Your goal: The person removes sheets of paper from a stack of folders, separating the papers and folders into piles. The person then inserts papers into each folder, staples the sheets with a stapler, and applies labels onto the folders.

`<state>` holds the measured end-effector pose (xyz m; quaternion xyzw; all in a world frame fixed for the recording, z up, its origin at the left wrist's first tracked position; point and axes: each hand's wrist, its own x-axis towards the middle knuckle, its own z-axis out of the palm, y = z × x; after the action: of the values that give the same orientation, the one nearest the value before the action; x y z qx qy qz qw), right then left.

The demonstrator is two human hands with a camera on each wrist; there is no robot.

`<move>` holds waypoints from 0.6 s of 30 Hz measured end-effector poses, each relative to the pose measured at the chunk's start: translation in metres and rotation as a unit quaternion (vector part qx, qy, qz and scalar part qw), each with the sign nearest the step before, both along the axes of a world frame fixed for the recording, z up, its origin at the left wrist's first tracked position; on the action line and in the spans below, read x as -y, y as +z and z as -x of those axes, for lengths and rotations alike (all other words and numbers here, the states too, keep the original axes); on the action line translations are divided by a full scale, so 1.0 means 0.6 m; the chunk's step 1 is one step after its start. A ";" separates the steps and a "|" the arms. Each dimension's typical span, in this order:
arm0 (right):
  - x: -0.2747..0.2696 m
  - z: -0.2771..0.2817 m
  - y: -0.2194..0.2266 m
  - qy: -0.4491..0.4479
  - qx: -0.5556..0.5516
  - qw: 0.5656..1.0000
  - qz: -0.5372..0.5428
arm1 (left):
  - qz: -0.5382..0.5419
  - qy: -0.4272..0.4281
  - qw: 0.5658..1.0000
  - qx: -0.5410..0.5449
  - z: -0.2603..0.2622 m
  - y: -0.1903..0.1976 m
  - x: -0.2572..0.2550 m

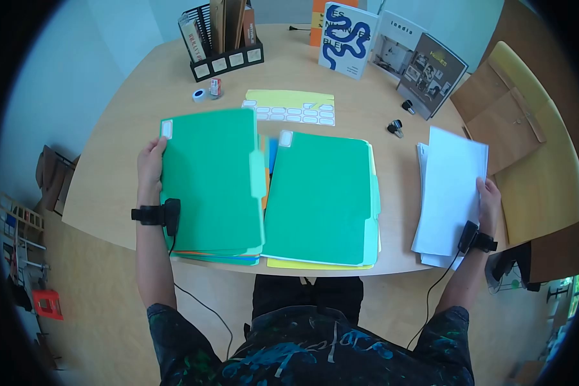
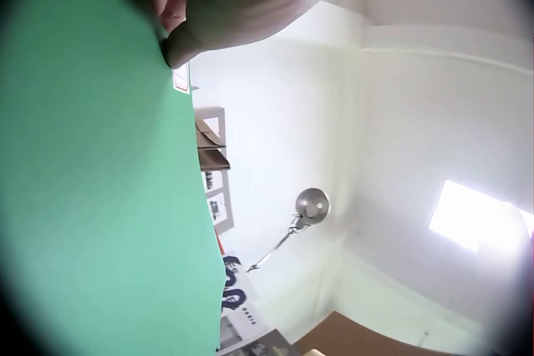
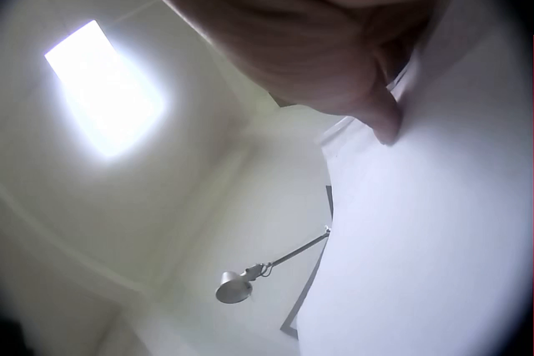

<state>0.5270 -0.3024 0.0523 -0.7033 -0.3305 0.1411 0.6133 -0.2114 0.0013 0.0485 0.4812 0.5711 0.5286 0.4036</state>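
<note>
Currently, the left grip (image 1: 150, 164) pinches a flat green tabbed folder (image 1: 209, 174) by its left edge over the pale wooden table (image 1: 397, 183); the right grip (image 1: 489, 201) holds white rectangular paper sheets (image 1: 453, 193), perhaps touching the table. Another green folder (image 1: 318, 199) lies between them.

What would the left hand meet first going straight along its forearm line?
The left hand holds a green folder; ahead, the way looks free over the tabletop, though depth is unclear.
</note>
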 end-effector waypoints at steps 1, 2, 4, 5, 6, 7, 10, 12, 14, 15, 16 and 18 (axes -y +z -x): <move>0.012 -0.009 -0.006 -0.032 0.035 0.998 0.051 | 0.002 0.003 1.000 0.001 0.014 -0.021 -0.007; 0.025 -0.028 -0.018 -0.064 0.069 0.990 0.101 | 0.015 0.001 0.999 -0.041 0.025 -0.043 -0.016; 0.035 -0.054 -0.047 -0.058 0.052 0.991 0.106 | 0.029 -0.002 0.996 -0.084 0.039 -0.076 -0.030; 0.040 -0.061 -0.058 -0.066 0.074 0.983 0.154 | 0.029 0.004 0.992 -0.119 0.042 -0.090 -0.034; 0.047 -0.072 -0.067 -0.075 0.096 0.972 0.203 | 0.029 0.009 0.988 -0.154 0.045 -0.102 -0.038; 0.049 -0.067 -0.067 -0.075 0.095 0.971 0.206 | 0.032 0.008 0.987 -0.155 0.038 -0.097 -0.033; 0.031 -0.048 -0.077 -0.111 0.135 0.938 0.301 | -0.004 0.073 0.942 -0.328 0.017 -0.073 -0.016; 0.006 -0.022 -0.086 -0.283 0.398 0.819 0.301 | -0.064 0.074 0.891 -0.444 -0.022 -0.039 0.006; -0.032 0.036 -0.056 -0.222 0.388 0.866 0.223 | -0.011 -0.080 0.945 -0.318 -0.082 0.004 0.031; -0.054 0.077 -0.033 -0.162 0.373 0.903 0.142 | -0.008 -0.160 0.938 -0.306 -0.119 0.028 0.045; -0.079 0.126 -0.010 -0.102 0.313 0.936 0.127 | -0.005 -0.240 0.926 -0.291 -0.157 0.043 0.056; -0.133 0.203 -0.002 0.009 0.253 0.963 0.091 | 0.009 -0.291 0.906 -0.307 -0.226 0.039 0.063</move>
<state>0.4051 -0.2225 0.0512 -0.7659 -0.4670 -0.0060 0.4420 -0.0759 -0.0366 0.0717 0.7606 0.5065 0.2085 0.3486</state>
